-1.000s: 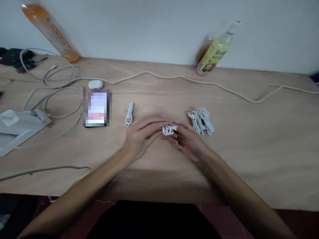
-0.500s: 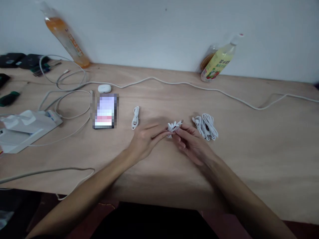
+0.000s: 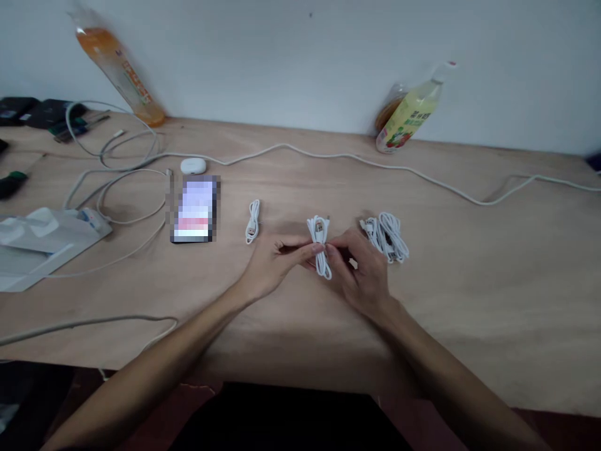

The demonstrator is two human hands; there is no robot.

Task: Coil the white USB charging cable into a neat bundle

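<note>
Between my two hands, just above the table, is a white USB cable (image 3: 322, 263) folded into a narrow bundle, its metal plug showing near the top. My left hand (image 3: 272, 260) pinches the bundle's middle from the left, thumb on the front. From the right, my right hand (image 3: 364, 269) grips the same spot with thumb and bent fingers; some fingertips are hidden. A smaller bundled white cable (image 3: 253, 222) lies on the table to the left. Several white cable bundles (image 3: 393, 238) lie in a pile to the right of my right hand.
A lit phone (image 3: 195, 210) and a white earbud case (image 3: 193, 166) lie left on the wooden table (image 3: 493, 282). A white power strip (image 3: 56, 250) and loose cables sit farther left. An orange bottle (image 3: 124, 78) and a yellow bottle (image 3: 413, 116) stand by the wall.
The cable bundle has turned from lying sideways to upright, with its plug and wrapped middle now facing me. My right hand has rotated, knuckles now up.
</note>
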